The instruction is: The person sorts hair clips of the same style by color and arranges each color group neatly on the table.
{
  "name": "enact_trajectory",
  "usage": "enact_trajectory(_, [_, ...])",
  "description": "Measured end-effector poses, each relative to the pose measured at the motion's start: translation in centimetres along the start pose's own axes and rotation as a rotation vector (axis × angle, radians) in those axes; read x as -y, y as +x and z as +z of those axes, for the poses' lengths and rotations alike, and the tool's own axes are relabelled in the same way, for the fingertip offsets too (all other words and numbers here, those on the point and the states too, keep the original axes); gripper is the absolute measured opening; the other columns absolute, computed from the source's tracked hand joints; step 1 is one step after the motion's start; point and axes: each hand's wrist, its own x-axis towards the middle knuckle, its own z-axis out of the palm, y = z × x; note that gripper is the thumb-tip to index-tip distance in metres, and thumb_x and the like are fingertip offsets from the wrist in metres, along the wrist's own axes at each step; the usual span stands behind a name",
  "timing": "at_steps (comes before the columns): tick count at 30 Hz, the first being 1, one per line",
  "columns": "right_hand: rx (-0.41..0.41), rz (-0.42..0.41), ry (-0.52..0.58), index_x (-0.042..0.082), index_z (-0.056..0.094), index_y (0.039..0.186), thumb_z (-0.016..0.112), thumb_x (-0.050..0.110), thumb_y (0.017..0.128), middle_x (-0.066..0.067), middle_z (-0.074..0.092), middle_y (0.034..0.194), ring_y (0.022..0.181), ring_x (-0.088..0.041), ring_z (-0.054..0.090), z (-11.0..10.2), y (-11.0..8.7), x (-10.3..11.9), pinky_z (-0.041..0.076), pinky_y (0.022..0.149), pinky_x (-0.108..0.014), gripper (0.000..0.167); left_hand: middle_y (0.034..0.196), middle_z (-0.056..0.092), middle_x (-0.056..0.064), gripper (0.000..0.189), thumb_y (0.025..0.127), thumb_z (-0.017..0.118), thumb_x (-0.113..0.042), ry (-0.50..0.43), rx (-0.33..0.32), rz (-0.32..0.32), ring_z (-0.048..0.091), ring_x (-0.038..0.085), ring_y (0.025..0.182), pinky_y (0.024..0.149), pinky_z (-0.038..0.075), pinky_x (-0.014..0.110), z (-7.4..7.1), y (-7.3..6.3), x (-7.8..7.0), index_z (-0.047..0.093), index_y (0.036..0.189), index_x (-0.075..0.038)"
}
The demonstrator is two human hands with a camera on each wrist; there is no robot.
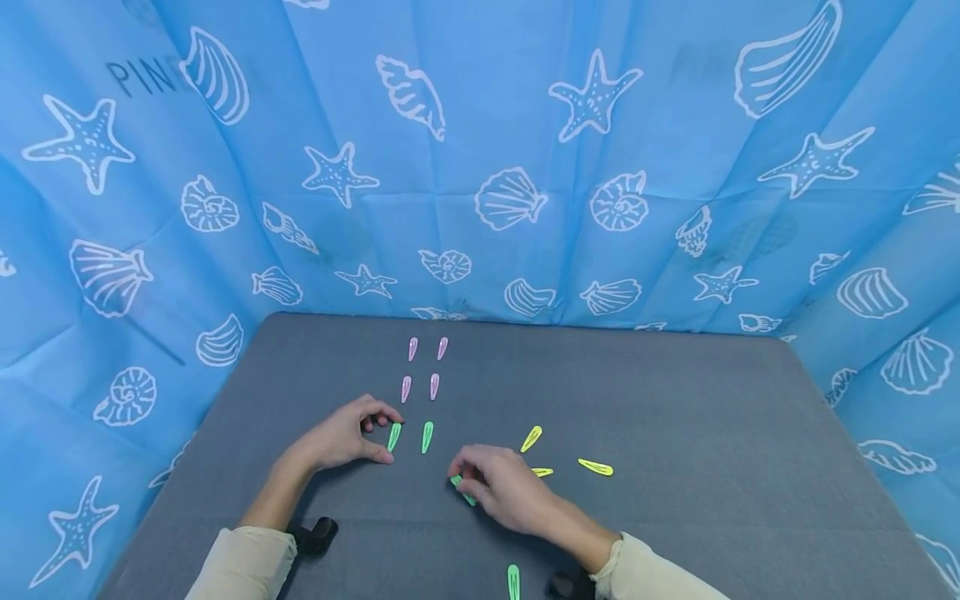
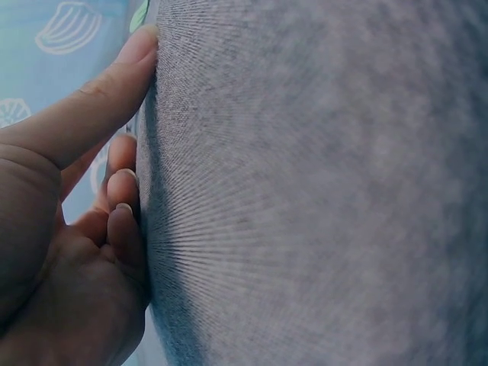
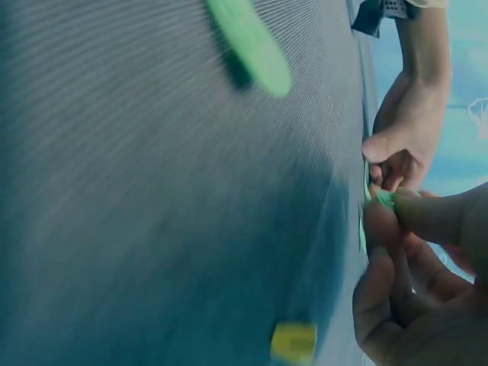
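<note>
On the grey table, my left hand holds a green snap hair clip by its two ends, index finger at the far end and thumb at the near one. A second green clip lies just right of it. My right hand pinches another green clip between thumb and fingertips; the right wrist view shows the pinched clip partly hidden by the fingers. Near the front edge of the head view lies one more green clip.
Beyond my left hand, several pink clips lie in two short rows. Yellow clips are scattered to the right of my right hand, one partly hidden behind it. A blue curtain with white shells surrounds the table.
</note>
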Motion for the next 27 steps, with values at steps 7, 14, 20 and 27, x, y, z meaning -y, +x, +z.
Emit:
enact_trajectory(7, [0.050, 0.068, 0.113, 0.013, 0.070, 0.091, 0.076, 0.012, 0.091, 0.009, 0.066, 0.073, 0.061, 0.007, 0.050, 2.6, 3.0, 1.3, 0.041, 0.058, -0.014, 0.007, 0.104, 0.054, 0.002, 0.049, 0.072, 0.094, -0.030, -0.007, -0.001, -0.002, 0.047, 0.019, 0.094, 0.080, 0.041, 0.031, 0.0, 0.1, 0.1, 0.071, 0.115, -0.027])
enact_trajectory(14, [0.043, 0.071, 0.023, 0.016, 0.068, 0.086, 0.078, 0.014, 0.089, 0.011, 0.065, 0.069, 0.058, 0.010, 0.048, 4.8, 5.8, 3.4, 0.040, 0.056, -0.012, 0.011, 0.104, 0.055, 0.002, 0.048, 0.072, 0.093, -0.026, -0.007, -0.005, -0.018, 0.048, 0.018, 0.093, 0.080, 0.042, 0.032, 0.1, 0.1, 0.0, 0.072, 0.115, -0.027])
enact_trajectory(20, [0.070, 0.082, -0.031, 0.017, 0.067, 0.084, 0.078, 0.018, 0.090, 0.014, 0.059, 0.066, 0.055, 0.008, 0.046, 6.1, 6.9, 4.2, 0.037, 0.053, -0.014, 0.012, 0.103, 0.056, 0.003, 0.044, 0.076, 0.090, -0.016, -0.005, -0.006, 0.008, 0.049, 0.018, 0.092, 0.080, 0.042, 0.030, 0.1, 0.1, 0.0, 0.072, 0.116, -0.023])
enact_trajectory(27, [0.093, 0.080, -0.088, 0.018, 0.066, 0.086, 0.079, 0.020, 0.090, 0.015, 0.053, 0.065, 0.055, 0.004, 0.045, 6.7, 7.2, 4.4, 0.036, 0.052, -0.018, 0.013, 0.103, 0.056, 0.002, 0.044, 0.077, 0.089, -0.014, 0.002, -0.010, -0.004, 0.049, 0.017, 0.092, 0.080, 0.043, 0.029, 0.1, 0.1, 0.1, 0.072, 0.116, -0.026])
